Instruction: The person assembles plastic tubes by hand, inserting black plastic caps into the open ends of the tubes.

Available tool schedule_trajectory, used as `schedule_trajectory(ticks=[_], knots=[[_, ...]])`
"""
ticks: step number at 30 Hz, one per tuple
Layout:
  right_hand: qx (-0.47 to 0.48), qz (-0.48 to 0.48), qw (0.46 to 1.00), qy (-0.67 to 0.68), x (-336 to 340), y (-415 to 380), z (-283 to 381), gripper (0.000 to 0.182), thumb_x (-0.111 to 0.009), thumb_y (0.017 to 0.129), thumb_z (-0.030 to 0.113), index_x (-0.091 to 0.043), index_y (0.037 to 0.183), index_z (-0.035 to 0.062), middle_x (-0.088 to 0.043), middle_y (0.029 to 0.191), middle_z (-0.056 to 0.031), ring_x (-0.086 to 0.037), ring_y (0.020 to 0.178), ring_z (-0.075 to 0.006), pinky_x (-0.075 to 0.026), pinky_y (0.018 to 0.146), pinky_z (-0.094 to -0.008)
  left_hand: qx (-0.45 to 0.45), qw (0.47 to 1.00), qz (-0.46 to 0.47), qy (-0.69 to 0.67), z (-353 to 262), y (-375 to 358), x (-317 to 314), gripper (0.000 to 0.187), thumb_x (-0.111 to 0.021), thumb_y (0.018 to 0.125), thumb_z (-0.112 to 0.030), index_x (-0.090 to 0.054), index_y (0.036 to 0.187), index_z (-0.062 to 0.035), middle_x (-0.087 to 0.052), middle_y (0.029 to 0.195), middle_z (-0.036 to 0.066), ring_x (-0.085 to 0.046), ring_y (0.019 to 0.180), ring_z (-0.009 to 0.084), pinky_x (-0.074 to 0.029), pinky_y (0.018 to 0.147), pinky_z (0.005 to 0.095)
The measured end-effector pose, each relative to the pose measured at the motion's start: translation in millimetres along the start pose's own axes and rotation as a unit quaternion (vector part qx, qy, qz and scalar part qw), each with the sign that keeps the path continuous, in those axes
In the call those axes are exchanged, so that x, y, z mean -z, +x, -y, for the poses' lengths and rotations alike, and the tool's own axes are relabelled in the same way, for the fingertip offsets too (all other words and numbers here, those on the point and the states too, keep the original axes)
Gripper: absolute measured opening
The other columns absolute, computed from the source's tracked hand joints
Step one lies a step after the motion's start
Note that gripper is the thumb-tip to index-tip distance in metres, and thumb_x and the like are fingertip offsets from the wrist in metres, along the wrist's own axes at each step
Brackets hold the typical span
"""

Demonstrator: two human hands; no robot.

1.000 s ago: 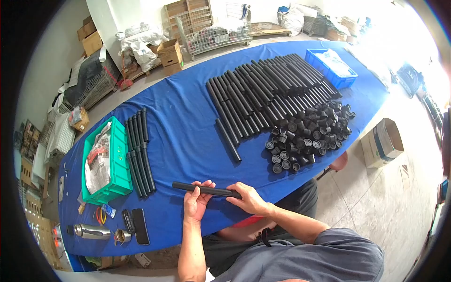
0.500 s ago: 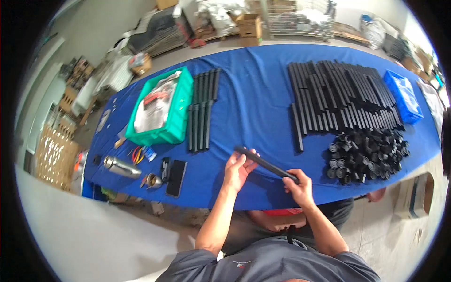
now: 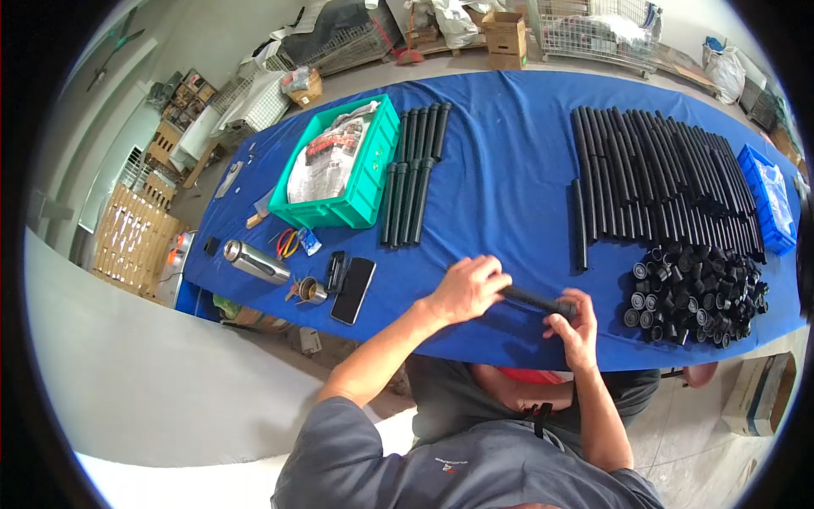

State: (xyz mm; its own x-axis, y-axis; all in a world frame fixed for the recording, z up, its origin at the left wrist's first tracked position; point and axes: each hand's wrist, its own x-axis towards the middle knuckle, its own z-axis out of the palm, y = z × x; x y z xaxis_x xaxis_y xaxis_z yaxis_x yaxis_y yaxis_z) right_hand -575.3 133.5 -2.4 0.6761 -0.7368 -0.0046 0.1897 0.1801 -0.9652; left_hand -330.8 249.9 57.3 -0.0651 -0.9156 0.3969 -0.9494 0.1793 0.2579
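Flask (image 3: 256,261), phone (image 3: 353,290) on the near left of the blue table (image 3: 500,178). Green bin (image 3: 343,165) behind them, short tube row (image 3: 413,173) just right of it. Left hand (image 3: 465,288) closed over tube (image 3: 534,299), covering its left end. Tube's long axis runs left-right, right end slightly nearer. Right hand (image 3: 577,327) pinches that right end. Tube sits above the near table edge. Tube stack (image 3: 661,178) far right, caps pile (image 3: 695,288) near right.

A blue-clothed table (image 3: 500,182) bears black tubes (image 3: 653,170), caps (image 3: 699,288), a green crate (image 3: 343,165), a phone (image 3: 354,290) and a flask (image 3: 257,262)
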Motion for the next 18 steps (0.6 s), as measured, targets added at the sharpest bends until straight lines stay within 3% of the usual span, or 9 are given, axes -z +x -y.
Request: schedule_trajectory(ticks=[1, 2, 5, 7, 9, 11, 18], knots=[[0.020, -0.039, 0.997, 0.063, -6, 1, 3, 0.058, -0.073, 0.092, 0.012, -0.046, 0.142, -0.0015, -0.063, 0.110, -0.0138, -0.067, 0.086, -0.0162, -0.059, 0.070, -0.0292, 0.022, 0.999, -0.027, -0.002, 9, 5, 3, 0.033, -0.085, 0.075, -0.018, -0.071, 0.104, -0.0090, -0.061, 0.093, 0.007, -0.066, 0.085, 0.0277, -0.056, 0.074, 0.0425], [0.012, 0.000, 0.998, 0.058, 2, 3, -3, 0.071, -0.072, 0.094, 0.011, -0.032, 0.152, 0.0007, -0.056, 0.125, -0.0166, -0.067, 0.097, -0.0198, -0.061, 0.078, -0.0312, 0.062, 0.997, -0.043, 0.011, 24, 8, 2, 0.030, -0.083, 0.079, -0.021, -0.071, 0.103, -0.0079, -0.062, 0.093, 0.008, -0.067, 0.084, 0.0294, -0.056, 0.074, 0.0436], [0.014, 0.027, 1.000, -0.006, 7, 5, -20, 0.066, -0.070, 0.095, 0.010, -0.036, 0.150, 0.0002, -0.059, 0.119, -0.0158, -0.067, 0.093, -0.0185, -0.060, 0.078, -0.0303, 0.164, 0.981, -0.071, 0.076, 90, 15, -3, 0.031, -0.077, 0.087, -0.029, -0.070, 0.108, -0.0065, -0.066, 0.096, 0.012, -0.069, 0.087, 0.0353, -0.058, 0.074, 0.0471], [0.009, 0.031, 0.999, -0.024, 9, 5, -18, 0.063, -0.069, 0.096, 0.008, -0.036, 0.149, -0.0006, -0.061, 0.114, -0.0142, -0.066, 0.091, -0.0176, -0.060, 0.077, -0.0300, 0.216, 0.964, -0.075, 0.137, 124, 24, 0, 0.039, -0.075, 0.089, -0.028, -0.064, 0.121, -0.0077, -0.068, 0.099, 0.016, -0.070, 0.089, 0.0383, -0.059, 0.075, 0.0492], [0.000, 0.024, 0.999, -0.022, 7, 5, -16, 0.061, -0.068, 0.097, 0.008, -0.037, 0.149, -0.0012, -0.062, 0.111, -0.0134, -0.066, 0.090, -0.0171, -0.059, 0.076, -0.0298, 0.280, 0.944, -0.023, 0.173, 144, 32, 2, 0.062, -0.068, 0.092, -0.028, -0.047, 0.149, -0.0123, -0.072, 0.095, 0.020, -0.072, 0.084, 0.0401, -0.060, 0.075, 0.0517], [0.000, 0.026, 1.000, -0.018, 7, 5, -17, 0.058, -0.068, 0.097, 0.007, -0.039, 0.147, -0.0018, -0.063, 0.109, -0.0129, -0.066, 0.089, -0.0167, -0.059, 0.075, -0.0296, 0.317, 0.924, 0.035, 0.208, 158, 32, 2, 0.062, -0.064, 0.094, -0.027, -0.047, 0.152, -0.0139, -0.072, 0.090, 0.019, -0.073, 0.081, 0.0391, -0.059, 0.073, 0.0527], [-0.007, 0.028, 0.999, -0.024, 8, 6, -20, 0.050, -0.066, 0.097, 0.005, -0.046, 0.142, -0.0035, -0.065, 0.106, -0.0118, -0.066, 0.087, -0.0154, -0.059, 0.074, -0.0285, 0.360, 0.899, 0.052, 0.244, 177, 25, -11, 0.054, -0.061, 0.093, -0.026, -0.057, 0.145, -0.0123, -0.075, 0.091, 0.018, -0.075, 0.083, 0.0364, -0.060, 0.077, 0.0516]])
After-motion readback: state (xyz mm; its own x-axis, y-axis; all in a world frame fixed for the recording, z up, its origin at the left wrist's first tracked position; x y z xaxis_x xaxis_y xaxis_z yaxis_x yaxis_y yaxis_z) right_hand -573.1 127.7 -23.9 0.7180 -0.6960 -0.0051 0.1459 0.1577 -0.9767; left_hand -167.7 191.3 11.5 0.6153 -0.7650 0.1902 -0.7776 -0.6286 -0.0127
